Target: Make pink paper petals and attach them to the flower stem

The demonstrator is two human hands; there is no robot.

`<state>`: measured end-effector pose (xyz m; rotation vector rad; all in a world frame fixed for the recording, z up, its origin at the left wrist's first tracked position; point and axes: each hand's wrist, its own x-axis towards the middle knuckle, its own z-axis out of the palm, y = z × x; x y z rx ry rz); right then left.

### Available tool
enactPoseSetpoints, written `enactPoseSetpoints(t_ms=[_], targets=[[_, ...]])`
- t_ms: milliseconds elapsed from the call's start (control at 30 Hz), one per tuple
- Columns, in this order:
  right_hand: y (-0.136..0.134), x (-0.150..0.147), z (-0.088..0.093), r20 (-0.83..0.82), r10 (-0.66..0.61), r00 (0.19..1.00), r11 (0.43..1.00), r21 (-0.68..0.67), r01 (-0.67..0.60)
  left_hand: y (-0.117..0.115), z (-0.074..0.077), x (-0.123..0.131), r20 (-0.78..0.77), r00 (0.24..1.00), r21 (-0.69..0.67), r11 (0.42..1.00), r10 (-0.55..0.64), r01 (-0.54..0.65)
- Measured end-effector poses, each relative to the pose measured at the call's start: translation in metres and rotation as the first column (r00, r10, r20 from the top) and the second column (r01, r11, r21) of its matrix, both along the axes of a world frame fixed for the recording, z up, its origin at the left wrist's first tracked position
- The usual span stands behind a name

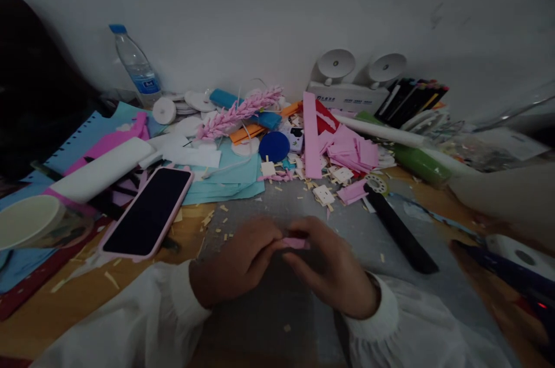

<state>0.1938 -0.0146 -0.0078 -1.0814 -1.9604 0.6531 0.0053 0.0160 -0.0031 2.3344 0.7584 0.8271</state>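
Note:
A small pink paper piece [295, 243] is between my hands, over the grey mat [277, 322]. My left hand [245, 258], slightly blurred, pinches its left end between thumb and fingers. The fingers of my right hand [333, 267] curl over its right end, with the thumb lower and a little apart. Just beyond the hands are a flat pink strip [312, 137], a pile of pink paper pieces [353, 151] and cream paper tags [323, 195]. A braided pink paper spike [240, 114] lies at the back.
Left of the mat are a phone [147, 215], a white roll [104, 168] and a lidded tub [32, 220]. A water bottle [136, 64] stands by the wall. At right lie a black utility knife [401, 229], a tape roll [376, 185] and a dark glue gun [507, 267].

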Motion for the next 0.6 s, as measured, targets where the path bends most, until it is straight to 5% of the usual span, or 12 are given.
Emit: enactPoseSetpoints(t_ms=[67, 167, 300, 600], targets=[[-0.0013, -0.0027, 0.0012, -0.070, -0.013, 0.997, 0.976, -0.219, -0.003, 0.0007, 0.0005, 0.0008, -0.031, 0.999, 0.049, 0.999, 0.010, -0.009], [-0.0008, -0.0072, 0.0008, -0.203, -0.035, 0.979, 0.861, -0.503, -0.074, 0.0014, 0.0004, 0.0019, -0.089, 0.996, 0.159, 0.987, 0.012, 0.002], [0.0012, -0.0110, 0.0004, -0.371, -0.145, 0.917, 0.726, -0.670, -0.156, 0.0031, -0.0001, 0.0027, -0.136, 0.991, 0.300, 0.953, 0.005, 0.036], [0.0030, -0.0069, 0.0051, -0.376, -0.108, 0.920, 0.809, -0.571, -0.138, 0.0029, 0.0034, 0.0013, -0.105, 0.994, 0.307, 0.952, 0.016, 0.017]])
